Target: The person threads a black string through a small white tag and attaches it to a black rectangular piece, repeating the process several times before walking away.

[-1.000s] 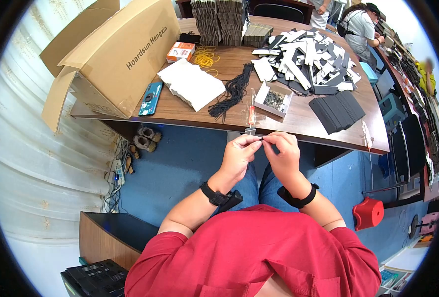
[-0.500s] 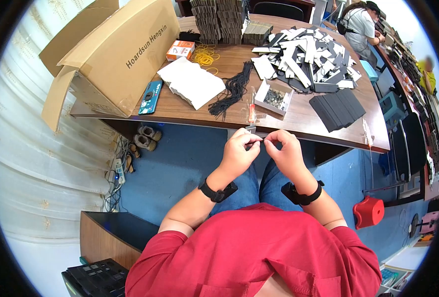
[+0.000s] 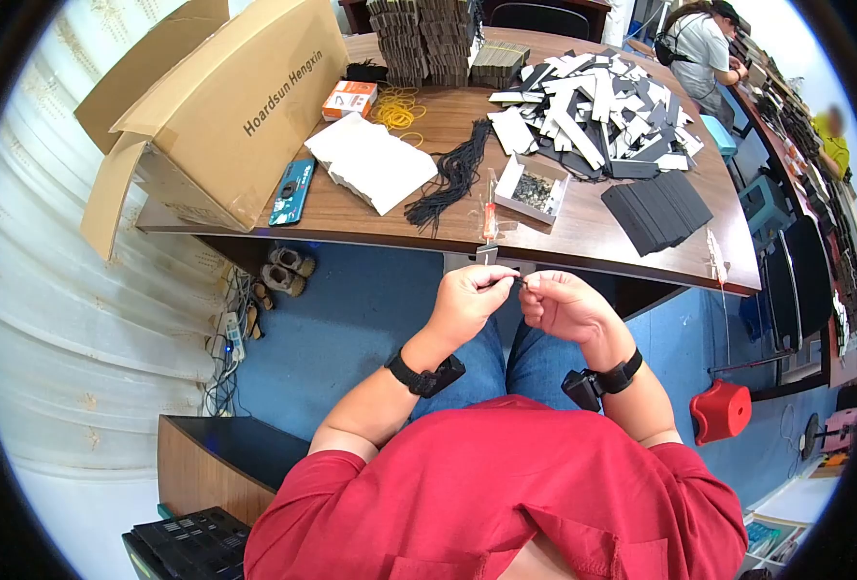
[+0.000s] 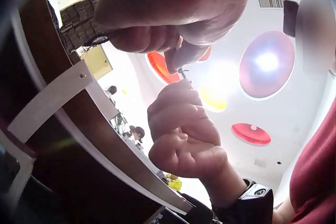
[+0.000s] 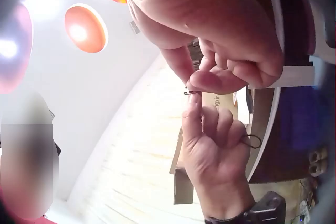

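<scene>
In front of the table edge my left hand (image 3: 470, 304) and right hand (image 3: 571, 307) meet fingertip to fingertip. A thin black cord (image 5: 255, 141) loops out past the curled fingers of my left hand, which pinches it. Between the fingertips shows a tiny dark, metallic-looking piece (image 4: 182, 71), mostly covered; I cannot tell its kind. My right thumb and index finger pinch at this piece, the other fingers curled in. On the table beyond lie a bundle of black cords (image 3: 452, 179) and a small white box (image 3: 511, 199) of tiny metallic parts.
A large cardboard box (image 3: 245, 106) stands at the left, beside white sheets (image 3: 375, 164) and yellow rubber bands (image 3: 399, 109). A heap of black and white strips (image 3: 593, 116) and a dark stack (image 3: 655, 215) lie right. An orange-handled tool (image 3: 489, 222) is near the edge.
My right hand has turned so its palm and curled fingers show, and its wrist has shifted right. The left hand stays nearly in place, fingertips still meeting the right's.
</scene>
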The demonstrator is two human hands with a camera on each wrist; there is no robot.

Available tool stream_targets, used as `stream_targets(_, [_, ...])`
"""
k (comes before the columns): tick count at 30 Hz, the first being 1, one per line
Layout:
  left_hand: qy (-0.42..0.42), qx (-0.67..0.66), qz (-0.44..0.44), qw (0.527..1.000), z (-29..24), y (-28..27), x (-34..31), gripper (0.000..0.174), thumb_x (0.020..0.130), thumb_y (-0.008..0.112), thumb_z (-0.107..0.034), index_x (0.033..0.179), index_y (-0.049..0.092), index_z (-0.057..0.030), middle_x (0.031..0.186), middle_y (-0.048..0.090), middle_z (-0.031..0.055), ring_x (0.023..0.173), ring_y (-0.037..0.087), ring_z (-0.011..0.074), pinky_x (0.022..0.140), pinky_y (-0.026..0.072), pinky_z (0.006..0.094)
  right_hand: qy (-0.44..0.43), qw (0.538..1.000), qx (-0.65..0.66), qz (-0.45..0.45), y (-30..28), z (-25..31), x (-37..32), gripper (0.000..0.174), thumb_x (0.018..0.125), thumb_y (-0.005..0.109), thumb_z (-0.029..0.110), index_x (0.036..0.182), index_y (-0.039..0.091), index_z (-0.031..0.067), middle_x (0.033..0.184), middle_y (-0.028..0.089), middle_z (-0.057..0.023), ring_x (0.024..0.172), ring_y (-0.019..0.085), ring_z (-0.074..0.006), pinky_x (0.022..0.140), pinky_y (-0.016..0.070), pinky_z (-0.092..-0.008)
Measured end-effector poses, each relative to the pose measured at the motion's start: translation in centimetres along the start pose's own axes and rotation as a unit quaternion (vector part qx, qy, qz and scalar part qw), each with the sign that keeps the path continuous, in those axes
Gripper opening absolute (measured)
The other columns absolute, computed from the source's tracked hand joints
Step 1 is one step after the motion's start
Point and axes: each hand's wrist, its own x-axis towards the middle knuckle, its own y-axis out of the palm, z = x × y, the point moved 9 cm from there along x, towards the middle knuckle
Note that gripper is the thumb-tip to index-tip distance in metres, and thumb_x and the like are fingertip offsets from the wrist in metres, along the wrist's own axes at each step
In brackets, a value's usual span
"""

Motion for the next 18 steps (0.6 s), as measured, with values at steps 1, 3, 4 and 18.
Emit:
stream_targets(1, [-0.014,-0.018,0.002,1.000,0.4,0.1,0.0,0.013,0.085,0.061,-0.002,0.096,0.068,0.0021,0.083,0.064,0.0002,0.072,0.053,0.0032,0.063,0.0429,0.0176,0.005,1.000,0.027,0.016,0.2,-0.2,0.0,0.015,0.089,0.061,0.019,0.081,0.061,0.0064,0.073,0.059,-0.0011,0.063,0.052,-0.0086,0.058,0.0406,-0.0222])
stream_targets(3, [-0.002,-0.023,0.003,1.000,0.2,0.2,-0.1,0.013,0.086,0.061,-0.001,0.097,0.068,0.0022,0.084,0.065,0.0010,0.074,0.054,0.0038,0.064,0.0437,0.0180,0.015,0.996,0.080,0.048,0.7,-0.5,0.0,0.016,0.091,0.058,0.019,0.082,0.061,0.0066,0.076,0.061,-0.0021,0.066,0.053,-0.0094,0.059,0.0421,-0.0224])
stream_targets(4, [0.004,-0.025,0.003,1.000,0.0,0.2,-0.1,0.013,0.086,0.061,-0.001,0.097,0.068,0.0022,0.085,0.065,0.0014,0.074,0.055,0.0040,0.065,0.0442,0.0182,-0.011,0.999,0.030,0.007,-0.1,-0.2,0.0,0.016,0.092,0.057,0.019,0.085,0.062,0.0059,0.078,0.061,-0.0025,0.067,0.054,-0.0099,0.061,0.0428,-0.0226])
stream_targets(18, [-0.016,-0.074,0.022,0.997,0.5,0.0,0.4,0.013,0.087,0.063,-0.007,0.095,0.066,0.0029,0.082,0.063,0.0007,0.067,0.050,0.0034,0.058,0.0394,0.0171,-0.475,0.540,-0.680,-0.146,7.7,6.1,-4.2,0.023,0.067,0.073,0.005,0.088,0.064,0.0075,0.089,0.062,-0.0055,0.084,0.059,-0.0251,0.075,0.0442,-0.0342])
